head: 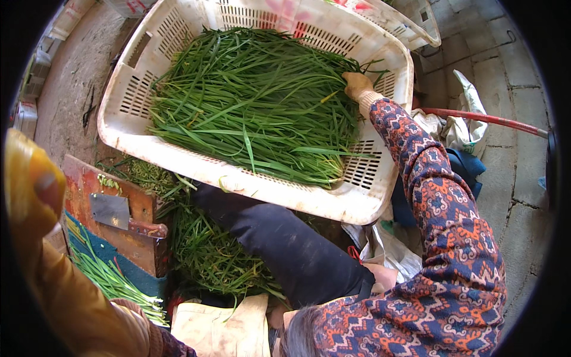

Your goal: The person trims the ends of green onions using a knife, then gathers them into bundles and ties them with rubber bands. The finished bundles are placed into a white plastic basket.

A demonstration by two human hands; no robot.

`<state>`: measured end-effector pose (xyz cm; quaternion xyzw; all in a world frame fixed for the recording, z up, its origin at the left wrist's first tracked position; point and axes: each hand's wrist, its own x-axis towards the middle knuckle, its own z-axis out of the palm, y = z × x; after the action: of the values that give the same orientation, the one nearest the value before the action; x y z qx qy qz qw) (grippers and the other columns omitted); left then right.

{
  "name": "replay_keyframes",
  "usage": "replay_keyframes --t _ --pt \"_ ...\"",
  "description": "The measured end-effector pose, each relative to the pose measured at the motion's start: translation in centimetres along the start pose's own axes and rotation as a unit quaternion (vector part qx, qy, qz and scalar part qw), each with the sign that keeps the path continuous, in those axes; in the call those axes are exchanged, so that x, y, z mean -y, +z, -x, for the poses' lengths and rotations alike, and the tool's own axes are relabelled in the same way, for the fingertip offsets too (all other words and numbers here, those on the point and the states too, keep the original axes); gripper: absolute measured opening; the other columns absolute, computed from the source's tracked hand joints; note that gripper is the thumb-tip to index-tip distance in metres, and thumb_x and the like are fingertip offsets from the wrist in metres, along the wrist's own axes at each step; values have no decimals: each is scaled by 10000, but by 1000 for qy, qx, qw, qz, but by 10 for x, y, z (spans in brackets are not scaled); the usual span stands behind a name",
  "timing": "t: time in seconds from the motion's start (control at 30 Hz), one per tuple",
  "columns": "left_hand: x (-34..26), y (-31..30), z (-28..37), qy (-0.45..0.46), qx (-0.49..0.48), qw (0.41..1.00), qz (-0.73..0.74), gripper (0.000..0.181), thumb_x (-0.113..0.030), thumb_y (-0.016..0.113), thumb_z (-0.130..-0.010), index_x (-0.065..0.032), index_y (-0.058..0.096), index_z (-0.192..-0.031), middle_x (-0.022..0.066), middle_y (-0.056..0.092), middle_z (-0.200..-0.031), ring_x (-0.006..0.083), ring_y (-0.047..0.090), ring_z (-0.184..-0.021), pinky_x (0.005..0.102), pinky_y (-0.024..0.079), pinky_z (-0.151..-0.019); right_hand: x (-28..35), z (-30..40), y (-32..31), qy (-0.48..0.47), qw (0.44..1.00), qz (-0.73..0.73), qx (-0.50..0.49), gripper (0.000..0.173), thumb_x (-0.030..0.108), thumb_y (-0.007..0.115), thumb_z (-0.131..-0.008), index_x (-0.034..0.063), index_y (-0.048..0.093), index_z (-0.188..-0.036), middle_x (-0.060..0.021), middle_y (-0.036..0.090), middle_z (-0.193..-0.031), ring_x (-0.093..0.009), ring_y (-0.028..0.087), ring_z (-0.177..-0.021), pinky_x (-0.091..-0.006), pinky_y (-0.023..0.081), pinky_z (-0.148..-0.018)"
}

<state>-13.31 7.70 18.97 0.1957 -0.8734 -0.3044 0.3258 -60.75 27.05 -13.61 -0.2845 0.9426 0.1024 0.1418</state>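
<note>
A white slotted plastic crate stands before me, tilted in view, with a thick layer of garlic chives in it. At the crate's right side, my gloved right hand is closed around the leaf ends; its fingertips are hidden. Some leaf tips stick out past this hand. My left hand, in a yellow glove, rises close to the camera at the left rim. A hole in the glove bares a fingertip. Its other fingers are not visible, so its grip cannot be made out.
A cleaver lies on a worn wooden board at left. Below are a bundle of chives and a heap of loose leaves. Another white crate stands behind. A red pole and white sacks lie at right.
</note>
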Motion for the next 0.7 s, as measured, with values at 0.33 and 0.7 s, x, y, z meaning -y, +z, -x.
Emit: replay_keyframes --t 0.33,0.7 --pt "4 14 -23 32 -4 999 -4 558 -250 683 -854 55 498 -1283 93 606 -1112 150 549 -1002 298 422 -918 -29 -33 -16 63 988 -43 -134 296 217 625 -813 111 626 -1089 -195 656 -1017 -378 633 -952 -455 508 -838" --pt "23 34 -40 1 8 1000 22 588 -219 719 -836 47 485 -1306 64 619 -1070 119 568 -936 263 451 -874 -16 -51 13 49 996 -63 -41 340 251 613 -824 145 652 -1144 -164 631 -1138 -341 589 -1068 -443 463 -919"
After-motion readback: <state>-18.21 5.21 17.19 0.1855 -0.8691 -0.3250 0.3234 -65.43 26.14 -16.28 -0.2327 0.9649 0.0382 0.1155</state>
